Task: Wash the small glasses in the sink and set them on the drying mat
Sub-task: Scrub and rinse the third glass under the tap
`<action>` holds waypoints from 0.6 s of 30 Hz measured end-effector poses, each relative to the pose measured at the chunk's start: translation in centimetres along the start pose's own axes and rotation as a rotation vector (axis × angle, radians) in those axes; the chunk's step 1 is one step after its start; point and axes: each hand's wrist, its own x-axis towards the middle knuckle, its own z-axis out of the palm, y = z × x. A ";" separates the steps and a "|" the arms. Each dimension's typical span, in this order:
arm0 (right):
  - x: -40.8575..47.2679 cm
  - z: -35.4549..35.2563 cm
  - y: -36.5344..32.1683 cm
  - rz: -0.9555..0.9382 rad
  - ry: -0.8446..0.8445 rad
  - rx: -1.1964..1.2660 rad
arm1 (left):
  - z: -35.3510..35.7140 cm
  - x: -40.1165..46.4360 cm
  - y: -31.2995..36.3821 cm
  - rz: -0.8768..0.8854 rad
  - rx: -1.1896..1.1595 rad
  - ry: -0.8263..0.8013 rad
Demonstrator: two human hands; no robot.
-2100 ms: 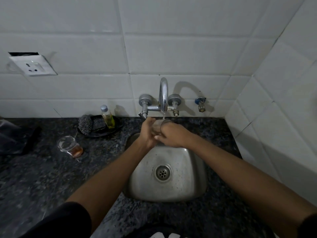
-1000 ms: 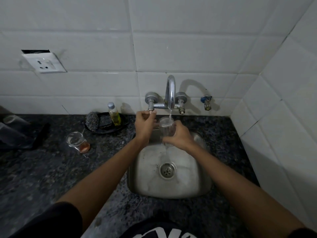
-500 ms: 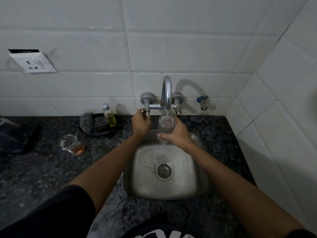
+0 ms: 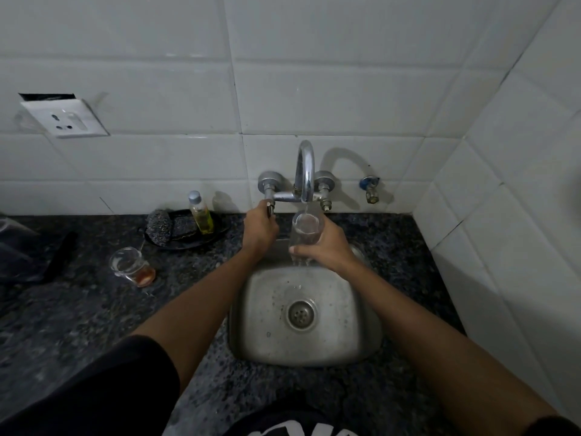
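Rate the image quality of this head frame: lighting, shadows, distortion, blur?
Head view: dim overall, the dark countertop and the black object at far left hardly readable; the faucet casts a curved shadow on the tiles to its right; wide-angle bending tilts the grout lines and the wall socket; the glass in the right hand stays sharp enough, its lower part blurred by running water.

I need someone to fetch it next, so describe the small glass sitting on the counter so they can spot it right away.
Start at the steel sink and look left across the dark speckled counter. In front of the black dish holding scrubbers and a yellow bottle stands the small clear glass, the only one with a reddish-amber residue at its bottom.
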 end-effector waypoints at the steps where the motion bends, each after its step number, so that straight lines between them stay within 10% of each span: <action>1: -0.1 0.0 0.0 -0.005 0.016 0.004 | 0.0 0.0 0.0 -0.006 -0.003 -0.003; 18: -1.2 0.8 -0.2 -0.041 0.161 0.004 | -2.4 -4.5 -1.7 0.130 -0.118 -0.027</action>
